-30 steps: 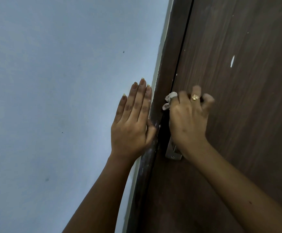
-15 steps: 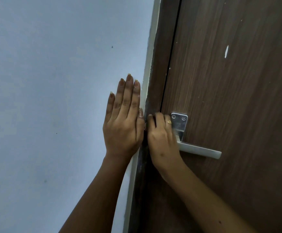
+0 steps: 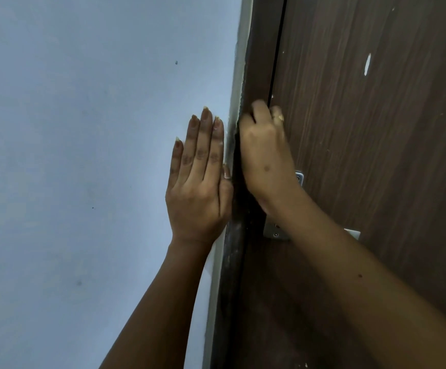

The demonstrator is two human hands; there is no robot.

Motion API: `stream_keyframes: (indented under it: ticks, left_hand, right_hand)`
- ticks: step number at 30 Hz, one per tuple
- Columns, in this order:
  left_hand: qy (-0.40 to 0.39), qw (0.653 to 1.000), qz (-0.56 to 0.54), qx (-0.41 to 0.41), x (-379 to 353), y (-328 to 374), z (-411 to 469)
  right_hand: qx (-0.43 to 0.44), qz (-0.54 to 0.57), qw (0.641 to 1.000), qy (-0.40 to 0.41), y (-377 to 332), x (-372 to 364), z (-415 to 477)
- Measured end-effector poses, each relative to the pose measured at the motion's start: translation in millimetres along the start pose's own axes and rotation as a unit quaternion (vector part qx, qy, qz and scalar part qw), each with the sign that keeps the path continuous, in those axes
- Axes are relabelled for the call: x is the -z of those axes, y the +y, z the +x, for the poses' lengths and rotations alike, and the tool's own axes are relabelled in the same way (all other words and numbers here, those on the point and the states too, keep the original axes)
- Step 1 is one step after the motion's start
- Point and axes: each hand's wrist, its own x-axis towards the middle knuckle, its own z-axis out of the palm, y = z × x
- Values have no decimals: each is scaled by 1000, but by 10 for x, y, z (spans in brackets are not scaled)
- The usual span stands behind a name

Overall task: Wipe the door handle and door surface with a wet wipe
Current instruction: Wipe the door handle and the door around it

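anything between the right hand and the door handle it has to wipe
Nothing visible stands between them. The right hand is at the door edge just above the handle, and its own wrist and forearm cover most of the handle plate.

the wall (image 3: 83, 155) lies left, the door (image 3: 376, 155) right, the door frame (image 3: 256, 62) between them. the left hand (image 3: 199, 187) lies flat on the wall beside the frame; the right hand (image 3: 265, 155) rests on the door's edge, above the handle plate (image 3: 275, 233) (mostly hidden behind the forearm).
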Motion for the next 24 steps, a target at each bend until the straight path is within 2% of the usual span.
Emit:
stream_keyframes:
  ticks: [2, 5, 9, 12, 15, 19, 22, 24]
  left_hand:
    - [0, 1000, -14, 4, 2, 4, -3]
    - [5, 999, -33, 4, -2, -5, -7]
    - [11, 999, -38, 4, -25, -22, -23]
    - [16, 999, -39, 3, -35, -15, -26]
    - [20, 999, -38, 3, -38, -27, -24]
    - [16, 999, -34, 2, -39, -29, -29]
    - [14, 999, -33, 6, -33, -21, -26]
    - [15, 999, -31, 8, -31, -15, -32]
  right_hand:
    - [-7, 6, 1000, 6, -55, -66, -59]
    - [-22, 37, 998, -47, -164, -281, -727]
    - [31, 82, 993, -79, -145, -627, -1495]
    - [60, 112, 991, -46, -81, -736, -1550]
    - [80, 90, 992, 22, -36, -709, -1386]
    - [0, 97, 990, 105, -70, -701, -991]
    - [8, 106, 989, 106, -64, -910, -1349]
    - [39, 109, 992, 43, -42, -1030, -1804]
